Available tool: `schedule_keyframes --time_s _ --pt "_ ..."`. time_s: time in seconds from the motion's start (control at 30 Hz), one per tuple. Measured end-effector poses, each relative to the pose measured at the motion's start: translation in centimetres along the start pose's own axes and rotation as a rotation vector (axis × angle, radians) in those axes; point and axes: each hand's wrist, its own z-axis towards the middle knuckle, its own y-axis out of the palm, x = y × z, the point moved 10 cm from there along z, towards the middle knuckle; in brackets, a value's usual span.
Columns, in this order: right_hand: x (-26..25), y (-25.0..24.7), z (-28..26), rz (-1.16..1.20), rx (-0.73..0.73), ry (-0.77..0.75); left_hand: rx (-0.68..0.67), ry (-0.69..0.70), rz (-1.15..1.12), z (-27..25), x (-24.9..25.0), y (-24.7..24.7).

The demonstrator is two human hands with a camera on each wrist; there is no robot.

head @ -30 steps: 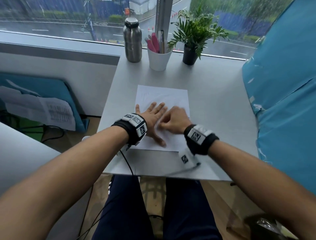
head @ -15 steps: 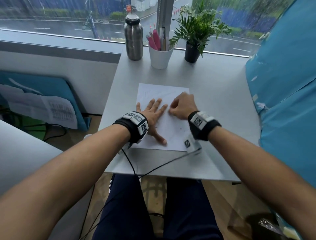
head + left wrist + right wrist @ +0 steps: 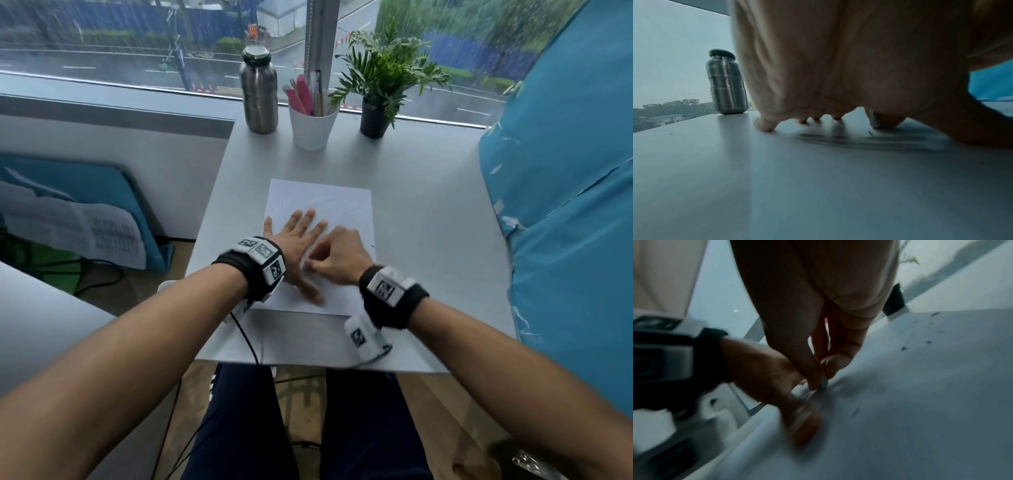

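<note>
Our left hand (image 3: 298, 247), fingers spread flat, pins the white rectangular paper sheet (image 3: 322, 200) lying lengthwise away from us. Just right of it, our right hand (image 3: 338, 255) pinches a small grey tip (image 3: 823, 383) between thumb and forefinger, touching the sheet.

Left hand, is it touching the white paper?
Touching. The head view shows the left hand lying flat on the paper, fingers spread; the left wrist view shows its fingertips pressed down.
</note>
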Motion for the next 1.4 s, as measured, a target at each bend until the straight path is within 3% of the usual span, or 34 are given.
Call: schedule_keyframes --time_s 0.17,0.23,0.37,0.53,0.8,1.0,1.13,1.2,1.3,1.4 --pt "5.8 -6.5 4.0 0.014 0.213 0.222 -0.003 -0.013 -0.029 -0.3 0.0 0.0" --pt "4.3 -5.1 3.4 -0.018 0.193 0.162 -0.012 -0.013 -0.028 -0.2 0.1 0.0" --pt "0.0 0.4 -0.1 -0.006 -0.012 0.012 -0.013 -0.016 -0.030 -0.3 0.0 -0.1" --pt "4.8 -4.5 2.2 0.032 0.174 0.181 0.016 0.005 -0.036 -0.5 0.1 0.0" --pt "5.2 -4.8 3.4 0.001 0.197 0.200 -0.001 0.082 -0.047 -2.0 -1.6 0.2" --pt "1.9 -3.6 2.6 -0.077 0.202 0.095 -0.018 0.043 -0.028 -1.5 -1.5 0.3" --pt "-2.4 0.8 -0.8 -0.083 -0.012 -0.093 -0.032 0.037 -0.011 -1.3 -1.7 0.5" --pt "-1.0 -1.0 0.4 -0.082 0.013 -0.039 -0.032 0.043 -0.008 -1.4 -1.7 0.6" --pt "1.6 -4.3 2.1 -0.043 0.172 0.062 -0.032 0.046 -0.013 -1.4 -1.6 0.5" --pt "-1.2 -0.5 -0.1 -0.055 0.085 -0.033 -0.044 0.041 -0.010 -1.3 -1.8 0.7"
